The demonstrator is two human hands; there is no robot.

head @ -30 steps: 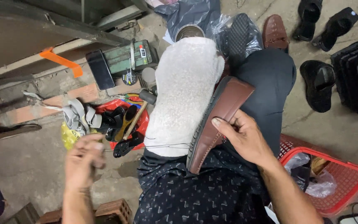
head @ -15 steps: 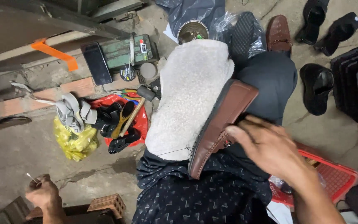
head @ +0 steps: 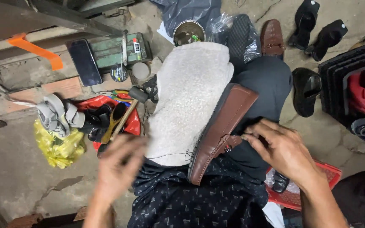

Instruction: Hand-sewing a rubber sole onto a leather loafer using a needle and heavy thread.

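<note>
A brown loafer (head: pixel 220 131) lies on its side across my lap, against a white fleecy cloth (head: pixel 191 93) draped over my left knee. The fingertips of my right hand (head: pixel 284 152) pinch the strap on the loafer's upper. My left hand (head: pixel 119 169) is blurred, low and to the left of the cloth. A thin dark thread (head: pixel 170 155) runs from it across the cloth's lower edge to the shoe's sole edge. I wear dark trousers and a patterned dark shirt.
On the floor to the left are a black phone (head: pixel 83 61), a green metal box (head: pixel 115 48), a hammer (head: pixel 127 109) on a red bag of tools and a yellow bag (head: pixel 60 145). A tin can (head: pixel 189 31), another brown shoe (head: pixel 272 38), black shoes (head: pixel 307 90), black crates (head: pixel 351 71) and a red basket (head: pixel 326 181) lie ahead and to the right.
My left hand swung far out to the lower left, then came back up close to the cloth. My right hand lifted off the loafer briefly and now touches its strap again.
</note>
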